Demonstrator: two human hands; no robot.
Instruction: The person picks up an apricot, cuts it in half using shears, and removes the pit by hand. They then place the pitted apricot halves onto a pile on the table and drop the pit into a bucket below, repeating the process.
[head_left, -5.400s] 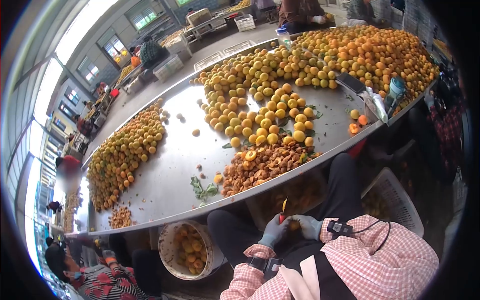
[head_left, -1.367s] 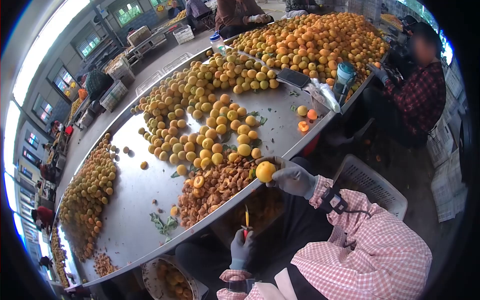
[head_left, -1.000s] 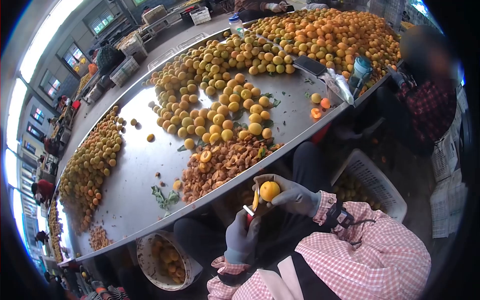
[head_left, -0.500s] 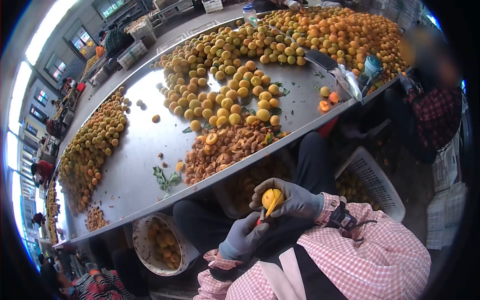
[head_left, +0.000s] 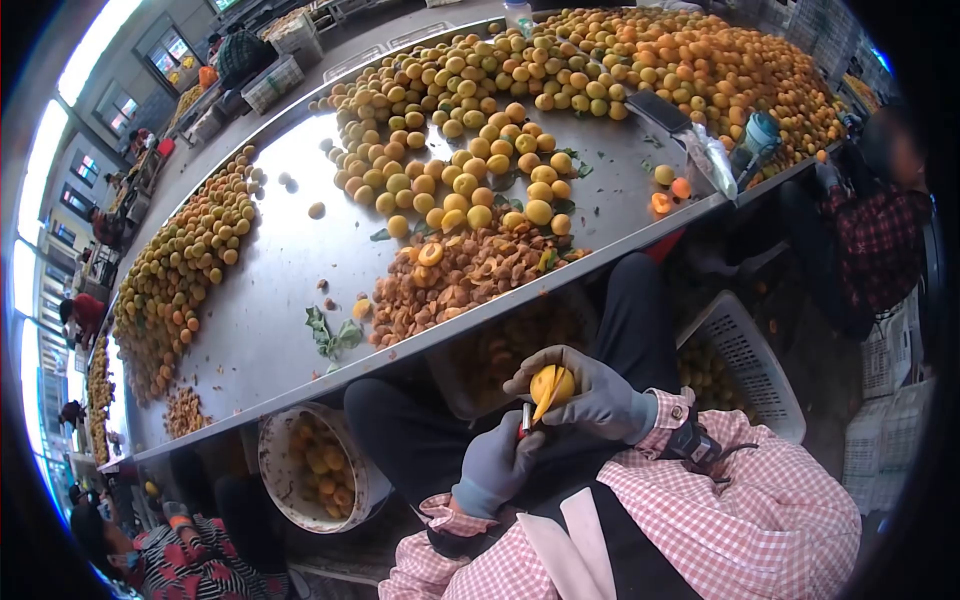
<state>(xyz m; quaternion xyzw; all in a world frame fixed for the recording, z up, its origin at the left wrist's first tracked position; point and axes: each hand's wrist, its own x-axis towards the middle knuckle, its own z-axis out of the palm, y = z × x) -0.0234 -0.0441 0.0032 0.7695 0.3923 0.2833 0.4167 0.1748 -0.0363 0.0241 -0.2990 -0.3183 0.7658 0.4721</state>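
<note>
Over my lap, my gloved right hand (head_left: 598, 398) is closed round a yellow-orange fruit (head_left: 552, 386), with a strip of peel hanging from its near side. My gloved left hand (head_left: 497, 462) grips a small peeler (head_left: 525, 420) with a red part, just below and left of the fruit. Its tip is at or near the peel; exact contact is hard to see. Beyond my hands, a brown heap of scraps (head_left: 445, 282) lies at the edge of the metal table (head_left: 270, 330), with whole fruits (head_left: 480, 170) behind it.
A white bucket of fruit (head_left: 378, 490) stands left of my knees. A white crate (head_left: 765, 365) is on the right, below the table. A dark flat device (head_left: 658, 110) and a bluish bottle (head_left: 762, 132) rest on the table. One person (head_left: 880, 240) sits at right, another (head_left: 195, 560) at lower left.
The view has shifted slightly. My left hand and the peeler have turned a little against the fruit, and the peel strip hangs differently. Both hands keep their hold.
</note>
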